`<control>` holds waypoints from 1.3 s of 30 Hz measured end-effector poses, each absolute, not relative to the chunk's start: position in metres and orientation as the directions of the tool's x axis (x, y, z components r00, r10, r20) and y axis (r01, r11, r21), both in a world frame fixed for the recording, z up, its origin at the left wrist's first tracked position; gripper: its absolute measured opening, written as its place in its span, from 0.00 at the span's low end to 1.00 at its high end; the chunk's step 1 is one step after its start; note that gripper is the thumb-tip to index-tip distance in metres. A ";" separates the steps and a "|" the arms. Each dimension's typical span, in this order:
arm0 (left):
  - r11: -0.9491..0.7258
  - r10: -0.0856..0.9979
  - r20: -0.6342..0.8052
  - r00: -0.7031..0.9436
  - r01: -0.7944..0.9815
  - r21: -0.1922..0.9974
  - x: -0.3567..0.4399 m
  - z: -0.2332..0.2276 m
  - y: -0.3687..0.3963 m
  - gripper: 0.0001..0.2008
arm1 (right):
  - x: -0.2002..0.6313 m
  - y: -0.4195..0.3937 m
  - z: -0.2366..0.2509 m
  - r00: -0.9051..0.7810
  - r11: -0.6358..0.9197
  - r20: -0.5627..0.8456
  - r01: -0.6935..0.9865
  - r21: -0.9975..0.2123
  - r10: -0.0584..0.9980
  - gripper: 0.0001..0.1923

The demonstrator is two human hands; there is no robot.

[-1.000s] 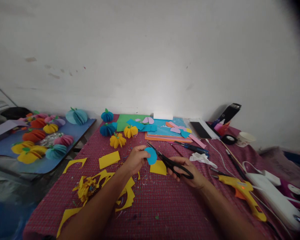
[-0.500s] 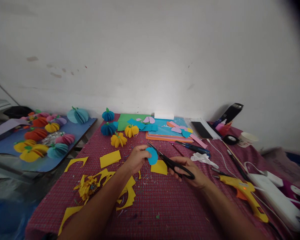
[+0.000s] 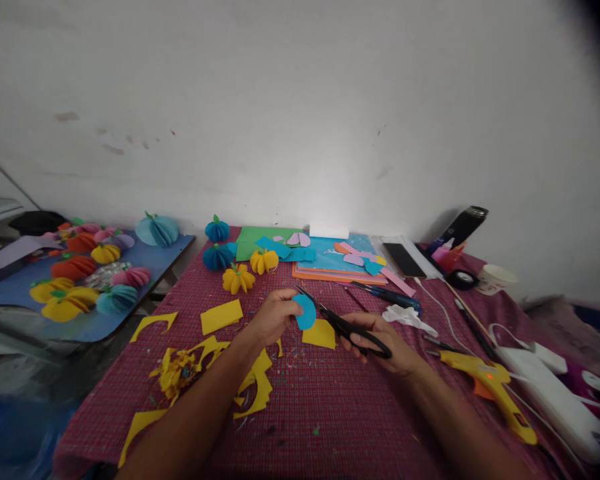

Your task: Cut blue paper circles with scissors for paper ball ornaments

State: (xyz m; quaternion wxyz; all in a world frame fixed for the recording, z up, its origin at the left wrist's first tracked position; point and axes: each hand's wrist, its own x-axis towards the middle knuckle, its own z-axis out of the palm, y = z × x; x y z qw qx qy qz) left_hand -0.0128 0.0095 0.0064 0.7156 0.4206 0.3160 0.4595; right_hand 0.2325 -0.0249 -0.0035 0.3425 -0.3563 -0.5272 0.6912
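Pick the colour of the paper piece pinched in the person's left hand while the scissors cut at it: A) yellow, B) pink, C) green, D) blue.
D: the left hand pinches a rounded blue paper piece, with the black scissors in the right hand at its edge; the yellow scraps lie loose on the table.

No readable text, no labels, no brands, no numbers on anything in view

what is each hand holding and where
Left hand pinches the blue paper circle at its left edge; right hand grips the black scissors by their handles.
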 end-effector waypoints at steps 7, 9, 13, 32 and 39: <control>0.224 0.920 -0.069 0.387 -0.372 0.901 -0.014 0.006 0.010 0.04 | 0.233 -0.025 -0.001 -0.517 -0.225 -0.145 -0.094 -0.970 0.843 0.21; 0.225 0.916 -0.070 0.395 -0.363 0.904 -0.015 0.006 0.011 0.03 | 0.233 -0.025 -0.001 -0.521 -0.225 -0.147 -0.089 -0.970 0.841 0.21; 0.223 0.912 -0.074 0.404 -0.335 0.915 -0.017 0.006 0.011 0.01 | 0.234 -0.025 -0.001 -0.535 -0.221 -0.141 -0.089 -0.971 0.833 0.21; 0.280 0.888 -0.131 0.440 -0.292 0.915 -0.023 0.013 0.012 0.03 | 0.240 -0.024 0.000 -0.553 -0.235 -0.187 -0.015 -0.972 0.812 0.23; 0.258 0.874 -0.094 0.476 -0.292 0.921 -0.023 0.016 0.011 0.01 | 0.244 -0.023 -0.007 -0.541 -0.224 -0.131 -0.109 -0.969 0.831 0.26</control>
